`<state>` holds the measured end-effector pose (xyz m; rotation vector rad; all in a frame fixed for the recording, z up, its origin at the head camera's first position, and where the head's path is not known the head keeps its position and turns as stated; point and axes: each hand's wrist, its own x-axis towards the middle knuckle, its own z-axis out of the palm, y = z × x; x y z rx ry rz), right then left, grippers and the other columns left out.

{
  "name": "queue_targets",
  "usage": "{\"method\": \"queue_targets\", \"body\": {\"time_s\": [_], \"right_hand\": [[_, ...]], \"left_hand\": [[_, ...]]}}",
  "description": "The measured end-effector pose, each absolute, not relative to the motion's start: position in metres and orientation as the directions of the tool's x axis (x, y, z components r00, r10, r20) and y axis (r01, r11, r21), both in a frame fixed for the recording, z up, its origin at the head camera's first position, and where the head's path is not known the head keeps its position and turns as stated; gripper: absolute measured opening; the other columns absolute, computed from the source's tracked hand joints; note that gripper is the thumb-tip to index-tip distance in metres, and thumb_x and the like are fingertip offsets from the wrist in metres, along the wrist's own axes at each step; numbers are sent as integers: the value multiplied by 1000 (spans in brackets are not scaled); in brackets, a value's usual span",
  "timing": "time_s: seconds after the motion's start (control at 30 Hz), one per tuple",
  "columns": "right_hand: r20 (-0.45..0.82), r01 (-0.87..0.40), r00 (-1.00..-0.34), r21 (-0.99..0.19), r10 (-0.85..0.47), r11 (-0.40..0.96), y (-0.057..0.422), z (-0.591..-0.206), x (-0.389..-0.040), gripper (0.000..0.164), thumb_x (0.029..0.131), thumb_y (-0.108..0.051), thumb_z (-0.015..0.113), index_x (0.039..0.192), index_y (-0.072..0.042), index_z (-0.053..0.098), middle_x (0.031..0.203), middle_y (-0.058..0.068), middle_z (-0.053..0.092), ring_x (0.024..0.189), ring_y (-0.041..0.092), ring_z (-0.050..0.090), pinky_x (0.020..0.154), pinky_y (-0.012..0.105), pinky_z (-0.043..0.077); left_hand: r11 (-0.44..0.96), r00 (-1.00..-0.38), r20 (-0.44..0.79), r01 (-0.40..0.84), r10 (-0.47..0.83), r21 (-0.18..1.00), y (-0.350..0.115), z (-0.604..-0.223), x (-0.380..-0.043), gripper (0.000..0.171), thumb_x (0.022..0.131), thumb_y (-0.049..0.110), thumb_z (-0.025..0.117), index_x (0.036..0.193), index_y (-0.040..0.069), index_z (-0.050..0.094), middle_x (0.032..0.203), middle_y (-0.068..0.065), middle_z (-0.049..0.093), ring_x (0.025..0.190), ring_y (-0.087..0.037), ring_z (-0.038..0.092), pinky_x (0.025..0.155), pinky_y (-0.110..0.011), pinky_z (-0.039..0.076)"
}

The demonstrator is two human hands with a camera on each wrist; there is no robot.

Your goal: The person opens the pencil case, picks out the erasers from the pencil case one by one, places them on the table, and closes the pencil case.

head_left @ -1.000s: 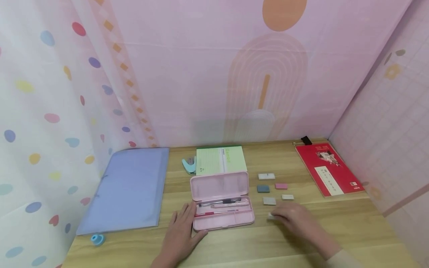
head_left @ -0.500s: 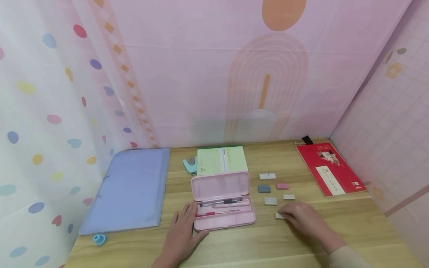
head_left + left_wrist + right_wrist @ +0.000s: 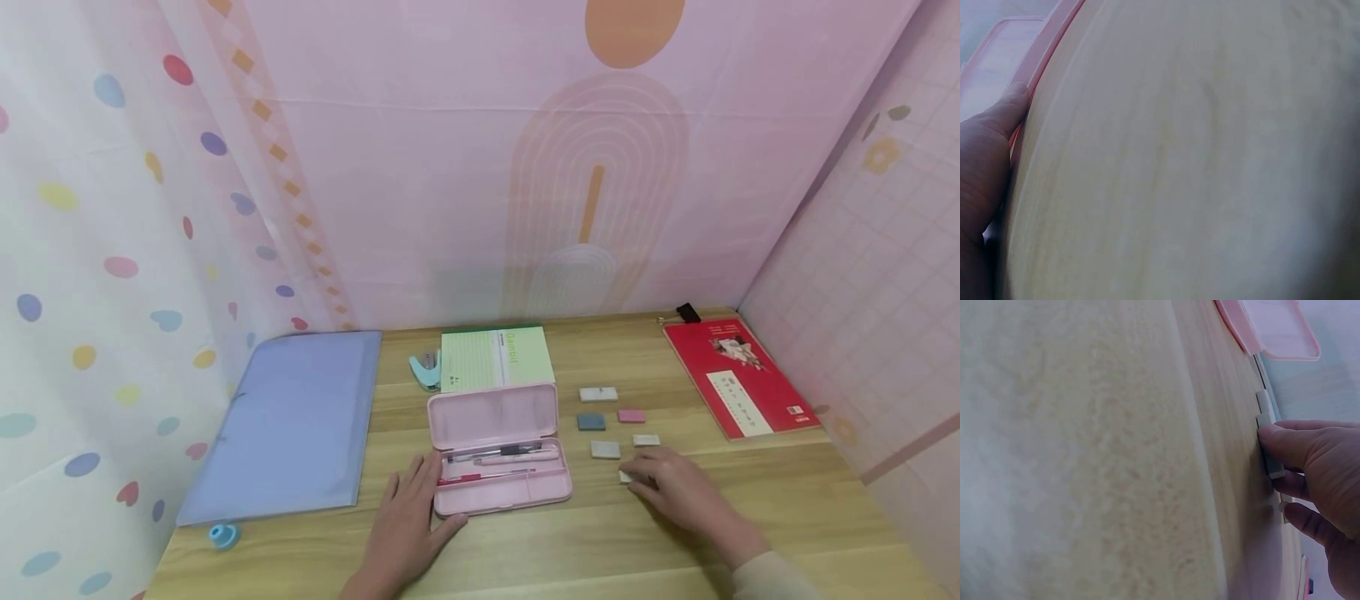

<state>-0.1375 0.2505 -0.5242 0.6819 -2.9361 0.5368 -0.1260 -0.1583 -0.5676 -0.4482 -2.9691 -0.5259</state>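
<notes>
On the wooden table lies an open pink pencil case (image 3: 492, 418), its lid tipped back. Inside are a black-gripped pen (image 3: 522, 450), a pink pen (image 3: 525, 457) and a red pen (image 3: 471, 478). My left hand (image 3: 405, 529) rests at the case's left side, fingers extended, thumb at the front edge. To the right, my right hand (image 3: 678, 493) pinches a small whitish eraser (image 3: 1272, 461) between thumb and fingers, low over the table. Beyond it sit a greyish eraser (image 3: 605, 450), a small white one, a blue eraser (image 3: 591, 422), a pink eraser (image 3: 632, 416) and a larger white eraser (image 3: 597, 394).
A blue folder (image 3: 300, 425) lies on the left, with a small blue plastic piece (image 3: 223, 536) before it. Behind the case are a green notebook (image 3: 480, 362) and a light-blue stapler (image 3: 426, 372). A red booklet (image 3: 735, 375) and a black binder clip (image 3: 687, 313) lie at right.
My right hand has carried the small whitish eraser slightly right and then a little away from me, closer to the other erasers. The left hand stays at the case.
</notes>
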Motion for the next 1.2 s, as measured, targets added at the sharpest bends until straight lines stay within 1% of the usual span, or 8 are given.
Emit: {"method": "queue_targets", "body": {"time_s": [0.13, 0.33, 0.47, 0.6, 0.77, 0.87, 0.97, 1.2], "right_hand": [[152, -419, -908, -325, -391, 848, 249, -524, -137, 23, 81, -22, 78, 104, -19, 74, 105, -4, 68, 107, 21, 62, 89, 44, 53], [161, -346, -938, -376, -307, 860, 238, -512, -142, 33, 82, -32, 77, 113, -21, 71, 109, -6, 65, 103, 14, 59, 87, 41, 53], [172, -321, -946, -426, -273, 846, 220, -495, -155, 45, 85, -36, 74, 124, -17, 66, 123, 2, 62, 115, 22, 55, 93, 48, 50], [134, -293, -956, -459, -260, 839, 197, -480, -174, 59, 86, -43, 70, 137, -18, 54, 135, 5, 56, 124, 27, 50, 99, 51, 45], [39, -235, -966, -538, -254, 810, 169, -472, -198, 70, 89, -47, 65, 148, -18, 40, 144, 5, 48, 132, 29, 43, 105, 54, 38], [-12, -191, -969, -593, -246, 783, 159, -475, -207, 73, 90, -48, 64, 150, -18, 35, 147, 4, 44, 135, 28, 39, 108, 51, 35], [-35, -169, -969, -627, -244, 761, 154, -481, -209, 75, 90, -48, 62, 151, -15, 32, 150, 4, 39, 137, 27, 37, 110, 49, 33], [10, -202, -966, -654, -258, 730, 150, -482, -199, 69, 93, -44, 61, 149, -15, 36, 149, 6, 41, 136, 26, 39, 109, 47, 35]], "left_hand": [[896, -954, 139, 298, 266, 330, -159, -567, -127, 98, 82, 79, 40, 155, 15, 21, 157, 0, 25, 144, -26, 22, 115, -55, 14], [872, -948, 147, 318, 283, 372, -166, -563, -126, 99, 81, 76, 47, 155, 15, 21, 158, -4, 23, 144, -27, 21, 115, -55, 16], [855, -953, 143, 302, 266, 421, -173, -550, -130, 103, 78, 73, 58, 155, 16, 20, 159, -7, 21, 145, -27, 18, 114, -56, 17], [853, -944, 180, 326, 275, 407, -176, -530, -144, 105, 78, 65, 67, 154, 9, 21, 157, -14, 23, 143, -33, 22, 112, -58, 21], [835, -943, 178, 332, 282, 439, -173, -511, -164, 107, 79, 60, 68, 155, 9, 13, 157, -15, 23, 140, -36, 27, 112, -55, 26], [797, -945, 157, 327, 288, 508, -169, -509, -173, 108, 79, 58, 70, 156, 18, 6, 157, -10, 25, 140, -33, 28, 112, -52, 25], [763, -944, 143, 326, 299, 558, -163, -509, -179, 108, 78, 54, 73, 156, 22, 7, 155, -7, 29, 139, -30, 31, 113, -50, 26], [796, -959, 95, 275, 267, 539, -162, -506, -170, 107, 83, 55, 68, 156, 15, 1, 158, -12, 17, 142, -34, 23, 114, -50, 21]]}}
